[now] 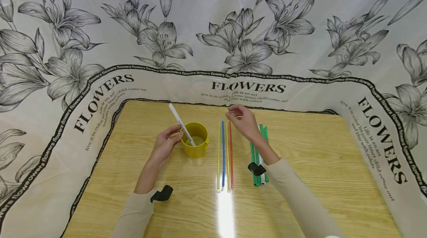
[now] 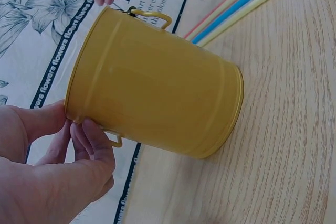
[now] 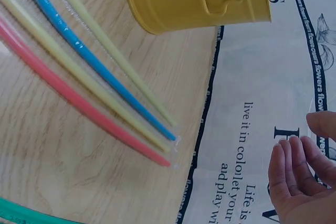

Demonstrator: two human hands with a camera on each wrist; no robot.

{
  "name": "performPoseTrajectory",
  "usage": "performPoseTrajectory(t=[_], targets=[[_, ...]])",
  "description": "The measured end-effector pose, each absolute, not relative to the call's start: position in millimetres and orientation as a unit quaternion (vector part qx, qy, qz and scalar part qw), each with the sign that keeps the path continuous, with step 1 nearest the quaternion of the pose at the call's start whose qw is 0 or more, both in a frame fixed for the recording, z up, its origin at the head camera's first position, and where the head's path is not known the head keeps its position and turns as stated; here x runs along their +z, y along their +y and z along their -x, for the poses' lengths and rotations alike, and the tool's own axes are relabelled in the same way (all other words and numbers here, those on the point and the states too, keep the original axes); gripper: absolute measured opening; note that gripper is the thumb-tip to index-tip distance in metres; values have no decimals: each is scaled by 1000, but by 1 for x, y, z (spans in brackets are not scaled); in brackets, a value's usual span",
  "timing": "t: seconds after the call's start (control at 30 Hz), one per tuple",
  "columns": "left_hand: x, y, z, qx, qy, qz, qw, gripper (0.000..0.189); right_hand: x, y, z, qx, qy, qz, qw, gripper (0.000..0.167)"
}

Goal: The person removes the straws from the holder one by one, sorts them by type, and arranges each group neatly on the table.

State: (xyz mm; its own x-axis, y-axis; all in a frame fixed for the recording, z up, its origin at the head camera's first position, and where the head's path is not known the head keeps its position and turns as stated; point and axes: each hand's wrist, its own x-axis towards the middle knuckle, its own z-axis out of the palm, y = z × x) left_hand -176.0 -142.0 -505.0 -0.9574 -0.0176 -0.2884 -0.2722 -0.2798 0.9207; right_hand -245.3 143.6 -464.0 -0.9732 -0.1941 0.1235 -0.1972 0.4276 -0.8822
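Observation:
A small yellow bucket stands upright on the table. One white paper-wrapped straw leans in it, its upper end past the rim. My left hand pinches the bucket's rim on its left side, thumb and fingertips by a side handle. My right hand is raised over the far part of the table with its fingers loosely bent and nothing in them. Below and left of it lie a red straw, a blue straw and two yellow straws, side by side in clear wrapping.
Several green-wrapped straws lie in a bundle with a white one, partly under the right forearm. The wooden table is bordered at the back and sides by a white flower-printed cloth. Each wrist wears a black mount.

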Motion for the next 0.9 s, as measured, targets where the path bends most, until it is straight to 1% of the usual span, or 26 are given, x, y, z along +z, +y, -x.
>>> performPoseTrajectory(t=[0.2, 0.53, 0.9], targets=[[-505, -143, 176, 790, 596, 123, 81, 39, -462, 126, 246, 513, -845, -153, 4, 31], [-507, -142, 176, 791, 594, 125, 78, 39, -465, 101, 245, 533, -821, -206, 9, 28], [-506, -142, 176, 788, 598, 123, 79, 39, -471, 75, 242, 530, -810, -252, 20, 29]])
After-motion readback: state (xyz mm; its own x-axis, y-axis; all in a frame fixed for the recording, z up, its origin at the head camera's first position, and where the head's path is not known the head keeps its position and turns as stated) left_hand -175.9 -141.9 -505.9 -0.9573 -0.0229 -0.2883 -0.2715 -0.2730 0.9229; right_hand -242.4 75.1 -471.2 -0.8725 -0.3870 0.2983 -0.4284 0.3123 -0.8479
